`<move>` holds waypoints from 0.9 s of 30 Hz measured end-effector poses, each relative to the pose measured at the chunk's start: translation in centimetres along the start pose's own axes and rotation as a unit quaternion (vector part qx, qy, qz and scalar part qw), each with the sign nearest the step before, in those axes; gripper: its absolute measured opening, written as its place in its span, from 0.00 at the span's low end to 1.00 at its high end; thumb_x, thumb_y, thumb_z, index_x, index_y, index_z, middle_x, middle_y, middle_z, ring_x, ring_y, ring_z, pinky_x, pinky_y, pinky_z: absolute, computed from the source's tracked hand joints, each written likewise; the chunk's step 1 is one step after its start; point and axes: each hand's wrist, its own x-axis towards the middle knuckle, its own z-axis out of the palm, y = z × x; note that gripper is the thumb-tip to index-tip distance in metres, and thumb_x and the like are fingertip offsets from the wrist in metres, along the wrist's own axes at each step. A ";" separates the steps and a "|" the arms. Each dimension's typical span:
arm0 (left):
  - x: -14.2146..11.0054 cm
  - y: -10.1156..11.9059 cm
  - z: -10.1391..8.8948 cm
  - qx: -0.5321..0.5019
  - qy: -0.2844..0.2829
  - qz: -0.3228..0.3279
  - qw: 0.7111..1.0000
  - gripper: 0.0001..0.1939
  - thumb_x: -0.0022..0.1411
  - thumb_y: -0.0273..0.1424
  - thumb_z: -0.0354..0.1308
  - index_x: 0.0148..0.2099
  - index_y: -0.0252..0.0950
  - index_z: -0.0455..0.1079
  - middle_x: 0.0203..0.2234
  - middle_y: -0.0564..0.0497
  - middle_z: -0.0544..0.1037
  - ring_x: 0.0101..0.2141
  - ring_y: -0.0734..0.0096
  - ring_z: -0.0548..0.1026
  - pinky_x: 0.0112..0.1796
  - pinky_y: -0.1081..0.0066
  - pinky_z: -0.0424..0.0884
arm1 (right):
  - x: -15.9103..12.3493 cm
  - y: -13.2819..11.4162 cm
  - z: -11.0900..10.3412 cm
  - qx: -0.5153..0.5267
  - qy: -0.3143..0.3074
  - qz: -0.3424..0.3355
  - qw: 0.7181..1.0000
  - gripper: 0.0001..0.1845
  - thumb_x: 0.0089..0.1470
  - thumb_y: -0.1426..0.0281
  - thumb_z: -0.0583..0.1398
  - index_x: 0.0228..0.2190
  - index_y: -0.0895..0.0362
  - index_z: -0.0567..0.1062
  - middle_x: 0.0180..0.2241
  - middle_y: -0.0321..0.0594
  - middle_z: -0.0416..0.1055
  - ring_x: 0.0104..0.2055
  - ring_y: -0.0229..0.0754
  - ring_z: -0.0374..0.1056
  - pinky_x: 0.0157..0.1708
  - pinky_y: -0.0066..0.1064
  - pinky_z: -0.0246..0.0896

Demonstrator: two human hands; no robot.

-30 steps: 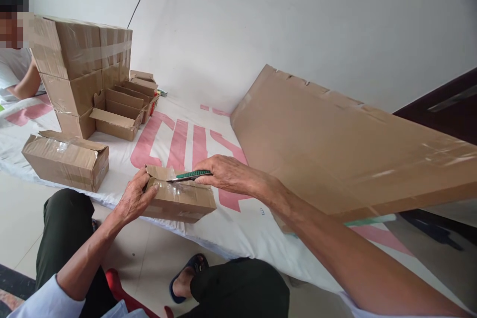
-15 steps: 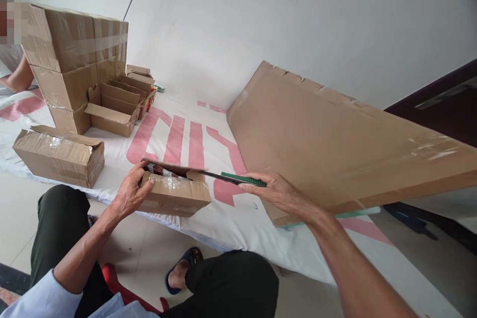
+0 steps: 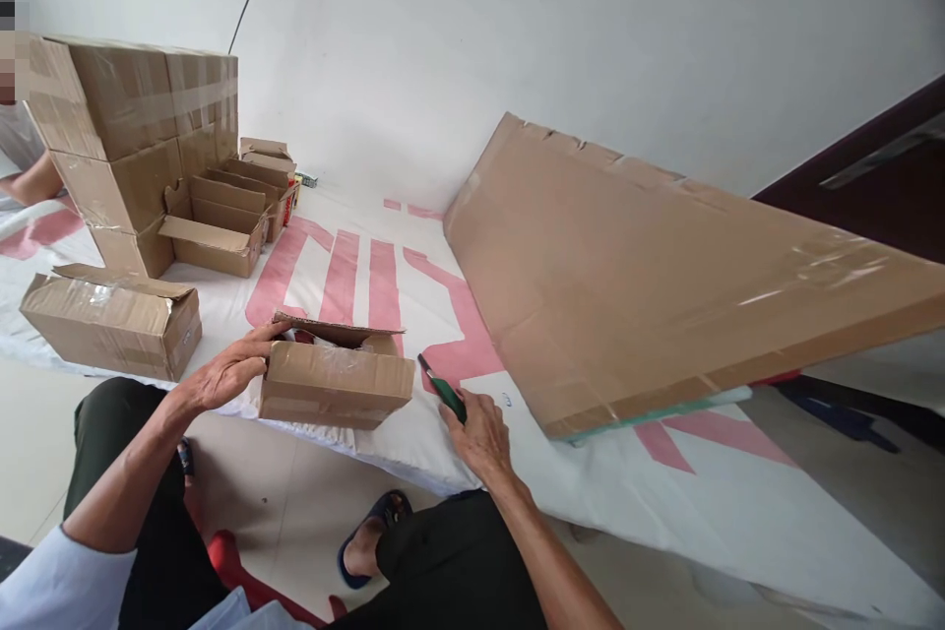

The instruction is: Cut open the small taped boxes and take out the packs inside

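A small cardboard box (image 3: 336, 386) lies near the front edge of the cloth-covered table, its top flap (image 3: 340, 327) partly raised and clear tape on its upper edge. My left hand (image 3: 228, 372) grips the box's left end, fingers at the flap and thumb by the side. Inside, something reddish shows at the gap, too covered to make out. My right hand (image 3: 479, 435) is closed around a green-handled utility knife (image 3: 448, 399), just right of the box and apart from it. The knife's dark tip points up and left.
Another taped box (image 3: 110, 323) lies to the left. Behind it rise stacked cartons (image 3: 125, 98), with open boxes (image 3: 211, 246) beside them. A large cardboard sheet (image 3: 664, 285) slants across the right side. A person's arm (image 3: 36, 179) shows at the far left.
My right hand has drawn the knife away from the box flap, down and to the left, turning its tip upward. My left hand has shifted slightly left on the box's end.
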 end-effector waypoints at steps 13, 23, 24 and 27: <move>0.8 -1.1 -0.1 0.071 -0.019 -0.011 0.997 0.65 0.46 0.54 0.82 0.79 0.43 0.59 0.79 0.35 0.53 0.76 0.35 0.55 0.73 0.42 0.58 | 2.3 -13.2 -4.2 0.277 -0.167 -0.189 0.927 0.42 0.53 0.46 0.72 0.64 0.48 0.75 0.71 0.50 0.67 0.74 0.59 0.61 0.70 0.53 0.60; 1.9 -0.4 -0.2 0.117 -0.058 -0.073 0.989 0.67 0.47 0.36 0.79 0.83 0.43 0.49 0.75 0.37 0.62 0.73 0.33 0.62 0.70 0.43 0.64 | 2.6 -13.1 -4.1 0.199 -0.291 -0.168 0.920 0.66 0.46 0.54 0.78 0.78 0.42 0.53 0.79 0.46 0.48 0.81 0.62 0.45 0.76 0.55 0.51; 1.9 -0.5 -0.3 0.109 -0.053 -0.072 0.990 0.66 0.47 0.35 0.78 0.82 0.42 0.49 0.75 0.37 0.62 0.72 0.35 0.64 0.69 0.44 0.65 | 2.4 -13.3 -3.9 0.195 -0.281 -0.166 0.925 0.65 0.47 0.56 0.77 0.78 0.42 0.54 0.78 0.46 0.50 0.80 0.61 0.47 0.76 0.54 0.52; 1.7 -1.2 -0.7 0.087 -0.034 -0.076 0.993 0.65 0.47 0.35 0.78 0.82 0.41 0.51 0.75 0.36 0.63 0.71 0.36 0.65 0.69 0.43 0.64 | 2.0 -13.7 -3.5 0.183 -0.263 -0.168 0.932 0.62 0.49 0.57 0.76 0.77 0.44 0.55 0.76 0.47 0.54 0.79 0.60 0.50 0.75 0.53 0.55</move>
